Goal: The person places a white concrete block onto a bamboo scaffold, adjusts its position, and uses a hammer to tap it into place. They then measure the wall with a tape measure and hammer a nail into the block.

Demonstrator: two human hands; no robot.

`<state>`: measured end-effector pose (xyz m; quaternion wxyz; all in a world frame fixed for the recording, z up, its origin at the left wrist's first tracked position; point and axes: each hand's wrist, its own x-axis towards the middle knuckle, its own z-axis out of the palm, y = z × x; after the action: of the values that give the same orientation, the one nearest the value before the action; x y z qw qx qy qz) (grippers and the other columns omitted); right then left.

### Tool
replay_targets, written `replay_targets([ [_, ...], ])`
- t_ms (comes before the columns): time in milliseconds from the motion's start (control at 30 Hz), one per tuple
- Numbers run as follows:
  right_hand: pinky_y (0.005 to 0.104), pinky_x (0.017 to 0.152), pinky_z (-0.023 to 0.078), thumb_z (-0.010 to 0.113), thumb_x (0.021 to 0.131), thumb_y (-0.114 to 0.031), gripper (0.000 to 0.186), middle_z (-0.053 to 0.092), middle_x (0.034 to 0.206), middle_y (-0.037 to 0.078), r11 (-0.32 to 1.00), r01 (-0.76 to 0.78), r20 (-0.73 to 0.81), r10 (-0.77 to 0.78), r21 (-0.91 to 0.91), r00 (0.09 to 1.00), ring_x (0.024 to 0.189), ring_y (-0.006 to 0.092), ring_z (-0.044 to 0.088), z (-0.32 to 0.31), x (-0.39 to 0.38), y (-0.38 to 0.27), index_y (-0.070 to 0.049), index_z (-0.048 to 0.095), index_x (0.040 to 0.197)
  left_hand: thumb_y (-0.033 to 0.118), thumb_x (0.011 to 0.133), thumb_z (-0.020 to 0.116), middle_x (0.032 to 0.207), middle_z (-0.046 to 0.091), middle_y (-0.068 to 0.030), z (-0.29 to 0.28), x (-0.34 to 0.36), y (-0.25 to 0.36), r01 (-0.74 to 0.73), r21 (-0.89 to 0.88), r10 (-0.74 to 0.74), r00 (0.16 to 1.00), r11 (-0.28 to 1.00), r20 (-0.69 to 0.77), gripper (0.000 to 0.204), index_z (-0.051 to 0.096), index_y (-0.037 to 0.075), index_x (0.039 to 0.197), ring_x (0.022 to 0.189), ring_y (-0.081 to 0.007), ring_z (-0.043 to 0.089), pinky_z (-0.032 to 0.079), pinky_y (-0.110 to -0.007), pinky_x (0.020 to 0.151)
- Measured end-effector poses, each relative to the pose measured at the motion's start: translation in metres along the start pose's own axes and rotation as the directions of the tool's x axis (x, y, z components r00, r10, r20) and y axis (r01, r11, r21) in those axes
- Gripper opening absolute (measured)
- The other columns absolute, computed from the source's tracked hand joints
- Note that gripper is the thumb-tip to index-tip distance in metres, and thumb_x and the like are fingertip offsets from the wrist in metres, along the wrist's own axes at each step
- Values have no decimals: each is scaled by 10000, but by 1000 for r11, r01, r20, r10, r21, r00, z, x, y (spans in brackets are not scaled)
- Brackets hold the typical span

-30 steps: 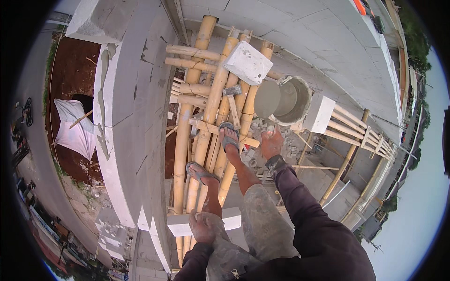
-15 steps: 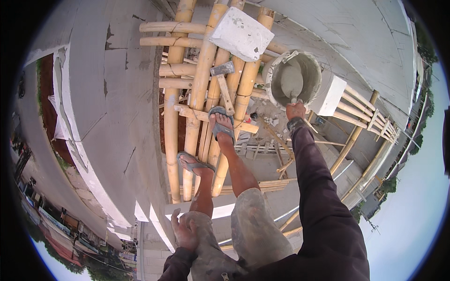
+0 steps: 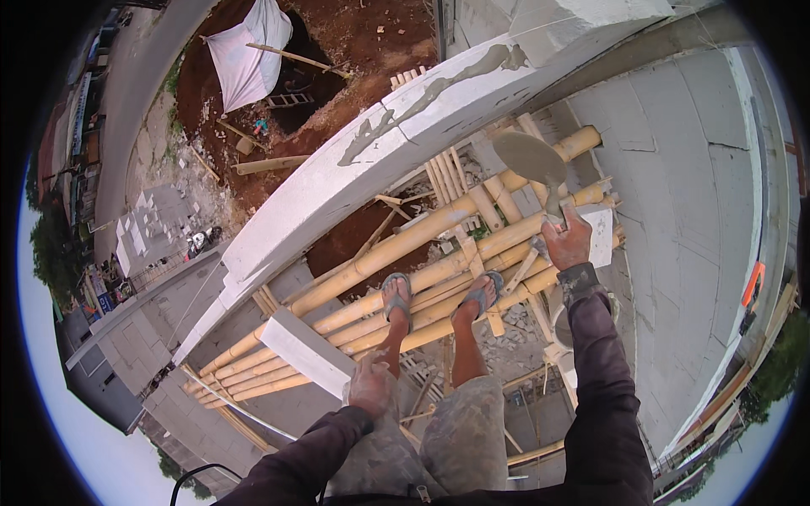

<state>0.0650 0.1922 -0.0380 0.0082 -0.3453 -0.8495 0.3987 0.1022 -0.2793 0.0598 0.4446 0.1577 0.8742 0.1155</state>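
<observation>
My right hand [image 3: 567, 238] is closed round the handle of a trowel [image 3: 527, 158] with a rounded, mortar-grey blade, held out above the bamboo scaffold. Below that hand, a white block [image 3: 601, 232] is partly covered by it. My left hand [image 3: 371, 386] rests by my left knee, seemingly empty with loose fingers, beside the end of a long white block [image 3: 305, 352]. A strip of wet mortar [image 3: 430, 99] lies along the top of the white block wall [image 3: 312, 181]. The mortar bucket [image 3: 609, 310] is mostly hidden behind my right forearm.
My sandalled feet stand on bamboo poles [image 3: 422, 260] with gaps between them. A hammer [image 3: 519, 271] lies beside my right foot. Beyond the wall, red soil [image 3: 371, 59] and a white sheet [image 3: 249, 55] lie far below. An orange-handled tool [image 3: 753, 285] is at far right.
My view and body have turned toward the white wall. The trowel has come up out of the bucket in my right hand. My left hand stays near my knee.
</observation>
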Motion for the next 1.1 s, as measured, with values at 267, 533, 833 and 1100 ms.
replay_targets([
  [267,447,876,532,651,845,-225,357,671,1077,142,597,628,371,-507,-500,778,1029,330,651,69,134,-144,-90,604,1172,138,816,646,1372,468,-172,18,-28,-26,28,-279,-81,980,960,-180,280,652,10,1065,1268,-381,465,395,-472,1067],
  [533,443,924,512,652,861,-225,324,662,1105,144,428,846,561,-635,-318,532,1048,328,639,185,83,-228,-73,622,1146,133,825,650,1345,489,-197,31,-44,-35,87,-431,-198,955,898,-222,296,643,22,1099,1260,-400,471,400,-487,1053],
  [833,453,829,519,580,882,-133,135,658,940,134,382,900,618,-662,-209,424,946,329,657,235,44,-264,-55,588,991,135,834,650,1339,491,-210,33,-46,-38,37,-406,-162,946,913,-279,298,628,14,1105,1234,-406,490,414,-509,1019],
  [1100,430,832,516,571,879,-136,171,668,964,117,369,907,642,-650,-202,407,972,290,656,267,23,-276,-60,597,1030,118,856,634,1359,482,-226,31,-43,-34,13,-358,-118,954,934,-274,263,637,1,1091,1262,-417,470,397,-484,1062],
])
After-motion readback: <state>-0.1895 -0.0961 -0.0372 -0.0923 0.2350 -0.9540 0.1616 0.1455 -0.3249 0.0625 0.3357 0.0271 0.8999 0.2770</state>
